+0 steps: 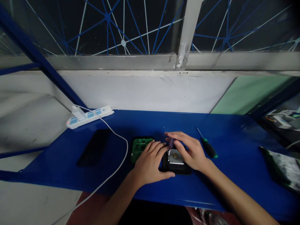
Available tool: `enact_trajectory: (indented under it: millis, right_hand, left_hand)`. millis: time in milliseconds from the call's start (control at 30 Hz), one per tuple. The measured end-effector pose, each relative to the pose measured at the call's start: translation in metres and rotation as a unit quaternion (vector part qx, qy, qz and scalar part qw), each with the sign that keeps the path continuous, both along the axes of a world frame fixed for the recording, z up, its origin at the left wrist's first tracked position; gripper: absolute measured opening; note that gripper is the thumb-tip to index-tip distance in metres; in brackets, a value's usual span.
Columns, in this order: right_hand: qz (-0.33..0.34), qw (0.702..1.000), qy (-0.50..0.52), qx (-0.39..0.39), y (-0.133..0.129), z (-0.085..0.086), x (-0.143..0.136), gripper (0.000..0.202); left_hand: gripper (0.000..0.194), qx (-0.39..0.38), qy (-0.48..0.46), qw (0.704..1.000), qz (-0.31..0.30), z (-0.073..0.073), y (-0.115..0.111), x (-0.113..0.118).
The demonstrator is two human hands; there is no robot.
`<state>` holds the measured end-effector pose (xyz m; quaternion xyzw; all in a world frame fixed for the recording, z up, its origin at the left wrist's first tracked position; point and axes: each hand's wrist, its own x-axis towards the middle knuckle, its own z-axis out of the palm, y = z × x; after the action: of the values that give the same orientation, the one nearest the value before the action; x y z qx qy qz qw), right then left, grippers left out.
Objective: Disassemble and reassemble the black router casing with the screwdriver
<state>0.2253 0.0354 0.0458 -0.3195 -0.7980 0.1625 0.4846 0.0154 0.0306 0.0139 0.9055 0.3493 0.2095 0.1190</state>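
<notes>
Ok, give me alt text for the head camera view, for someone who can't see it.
A person's right hand holds a purple tool over a black device with a metal plate, while the left hand lies partly over a green circuit board beside it. On the blue table, a screwdriver lies to the right, a white power strip at back left.

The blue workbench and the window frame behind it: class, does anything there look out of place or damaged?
Two things: the white cable trails loosely across the workbench and over its near edge, where it might snag; and the window post has a patchy, chipped-looking area near its base.
</notes>
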Motion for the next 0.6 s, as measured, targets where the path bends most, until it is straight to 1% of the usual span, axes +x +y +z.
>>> enact_trajectory:
  millis: [100,200,267,367,467,533,600]
  right_hand:
    - [-0.022,1.000,0.017,-0.012,-0.003,-0.005,0.000,0.045]
    - [-0.029,0.999,0.020,-0.020,-0.006,-0.008,0.001,0.046]
    - [-0.036,0.999,0.025,-0.014,-0.007,-0.009,0.001,0.047]
    - [-0.046,0.999,0.024,0.016,-0.008,-0.012,0.001,0.049]
    - [-0.063,0.997,0.013,0.051,-0.009,-0.014,0.001,0.043]
    - [-0.067,0.996,0.005,0.056,-0.010,-0.015,0.000,0.041]
    - [-0.058,0.997,0.002,0.048,-0.012,-0.015,-0.001,0.046]
  left_hand:
    - [0.096,0.010,0.017,1.000,-0.002,-0.004,0.001,-0.001]
    - [0.103,0.011,0.039,0.999,-0.008,-0.007,0.001,-0.001]
    - [0.103,0.008,0.050,0.999,-0.007,-0.009,0.002,-0.001]
    - [0.100,0.003,0.055,0.998,-0.001,-0.011,0.001,-0.001]
    - [0.099,-0.001,0.058,0.998,-0.004,-0.011,0.001,-0.002]
    - [0.100,-0.002,0.062,0.998,-0.007,-0.010,0.001,-0.002]
    - [0.101,-0.003,0.068,0.998,-0.007,-0.009,0.001,-0.002]
